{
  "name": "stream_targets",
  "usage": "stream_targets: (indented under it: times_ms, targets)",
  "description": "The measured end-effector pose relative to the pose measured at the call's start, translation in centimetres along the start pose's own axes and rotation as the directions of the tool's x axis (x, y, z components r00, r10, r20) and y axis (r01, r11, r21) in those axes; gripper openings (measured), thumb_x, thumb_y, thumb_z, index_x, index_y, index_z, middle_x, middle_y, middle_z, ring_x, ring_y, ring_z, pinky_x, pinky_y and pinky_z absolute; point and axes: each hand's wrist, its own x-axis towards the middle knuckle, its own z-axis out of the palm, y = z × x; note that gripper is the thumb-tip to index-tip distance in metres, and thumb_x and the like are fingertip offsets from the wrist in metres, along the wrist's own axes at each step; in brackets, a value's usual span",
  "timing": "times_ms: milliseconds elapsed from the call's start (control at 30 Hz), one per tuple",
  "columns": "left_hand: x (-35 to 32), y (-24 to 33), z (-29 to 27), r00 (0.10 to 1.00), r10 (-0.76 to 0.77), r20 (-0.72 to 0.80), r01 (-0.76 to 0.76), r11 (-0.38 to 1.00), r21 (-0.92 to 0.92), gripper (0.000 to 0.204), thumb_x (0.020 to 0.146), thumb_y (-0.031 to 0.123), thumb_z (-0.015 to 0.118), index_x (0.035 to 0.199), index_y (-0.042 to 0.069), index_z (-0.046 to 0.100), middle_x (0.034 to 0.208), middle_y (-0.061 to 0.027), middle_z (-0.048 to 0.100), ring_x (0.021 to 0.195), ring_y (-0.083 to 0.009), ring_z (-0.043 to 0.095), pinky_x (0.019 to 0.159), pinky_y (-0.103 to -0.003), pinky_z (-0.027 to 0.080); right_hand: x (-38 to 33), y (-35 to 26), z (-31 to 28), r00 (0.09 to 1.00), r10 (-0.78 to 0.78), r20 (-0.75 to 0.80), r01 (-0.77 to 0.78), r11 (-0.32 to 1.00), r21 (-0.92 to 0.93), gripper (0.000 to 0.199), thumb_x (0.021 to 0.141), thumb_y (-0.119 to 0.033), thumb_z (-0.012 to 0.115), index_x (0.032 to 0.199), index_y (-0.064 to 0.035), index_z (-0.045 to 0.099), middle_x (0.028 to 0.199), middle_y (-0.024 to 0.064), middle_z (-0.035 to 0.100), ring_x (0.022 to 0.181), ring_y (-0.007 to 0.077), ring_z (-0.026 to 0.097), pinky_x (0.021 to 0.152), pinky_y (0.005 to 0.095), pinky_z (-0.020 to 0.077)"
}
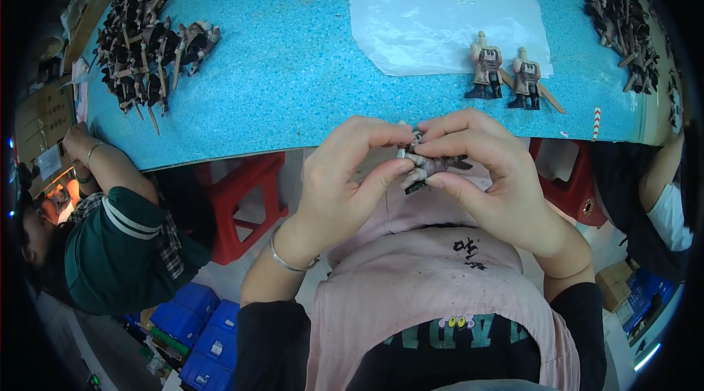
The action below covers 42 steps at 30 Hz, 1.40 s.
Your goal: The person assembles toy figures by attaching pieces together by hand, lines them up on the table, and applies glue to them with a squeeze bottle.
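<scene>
Brown and black, the little toy figure is pinched in the fingers of our left hand and right hand near the edge of the blue table, so we should hold it steady and press softly so no thin bit bends.
</scene>
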Motion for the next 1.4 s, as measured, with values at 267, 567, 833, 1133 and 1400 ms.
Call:
stream_targets:
  times_ms: [267, 567, 833, 1133, 1400]
  targets:
    - [-1.4, 0.6, 0.2, 0.962, 0.062, -0.267, -0.122, 0.969, -0.214, 0.026, 0.079, 0.0, 0.071, 0.102, -0.004, 0.059, 0.108, -0.0166, 0.059, 0.1, -0.0253, 0.06, 0.09, -0.035, 0.048, -1.9, -0.5, 1.0, 0.969, 0.202, -0.142, -0.11, 0.867, 0.486, 0.048, 0.086, -0.002, 0.062, 0.127, 0.0006, 0.037, 0.119, 0.0108, 0.051, 0.108, 0.0158, 0.053, 0.088, 0.029, 0.0462]
    - [-2.5, 1.4, 0.6, 0.964, 0.146, -0.224, -0.17, 0.981, -0.089, 0.027, 0.076, 0.002, 0.074, 0.099, -0.003, 0.06, 0.104, -0.0167, 0.062, 0.098, -0.024, 0.061, 0.086, -0.033, 0.049, -2.0, 0.0, 1.2, 0.957, 0.264, 0.119, -0.275, 0.696, 0.663, 0.022, 0.098, -0.019, 0.051, 0.105, 0.0015, 0.05, 0.09, 0.0053, 0.06, 0.076, 0.0084, 0.056, 0.068, 0.024, 0.0471]
    - [-2.9, 1.6, 0.2, 0.982, 0.102, -0.157, -0.116, 0.99, -0.083, 0.018, 0.081, 0.007, 0.069, 0.093, -0.002, 0.061, 0.098, -0.0139, 0.063, 0.09, -0.0212, 0.06, 0.078, -0.03, 0.048, -2.4, 0.3, 1.5, 0.976, 0.213, 0.042, -0.196, 0.783, 0.59, 0.026, 0.097, -0.023, 0.052, 0.087, 0.0004, 0.057, 0.076, 0.0027, 0.058, 0.069, 0.0079, 0.053, 0.063, 0.0238, 0.0451]
    - [-1.6, 2.2, 0.8, 0.979, -0.183, 0.085, 0.2, 0.816, -0.543, 0.023, 0.085, 0.018, 0.067, 0.095, -0.001, 0.059, 0.11, -0.0132, 0.056, 0.101, -0.0178, 0.053, 0.089, -0.031, 0.041, -2.4, 1.0, 1.7, 0.997, 0.057, 0.044, -0.07, 0.918, 0.391, 0.02, 0.093, -0.017, 0.059, 0.082, 0.0, 0.059, 0.069, 0.0012, 0.055, 0.062, 0.0074, 0.048, 0.055, 0.0236, 0.0385]
    - [-1.5, 2.4, 0.7, 0.954, -0.215, 0.207, 0.298, 0.725, -0.62, 0.026, 0.083, 0.022, 0.071, 0.093, 0.001, 0.06, 0.114, -0.0131, 0.054, 0.103, -0.0178, 0.054, 0.092, -0.032, 0.042, -2.0, 1.3, 1.7, 0.997, -0.065, -0.03, 0.071, 0.965, 0.252, 0.019, 0.088, -0.016, 0.066, 0.077, -0.0012, 0.06, 0.066, 0.0027, 0.055, 0.057, 0.0099, 0.046, 0.054, 0.0255, 0.0374]
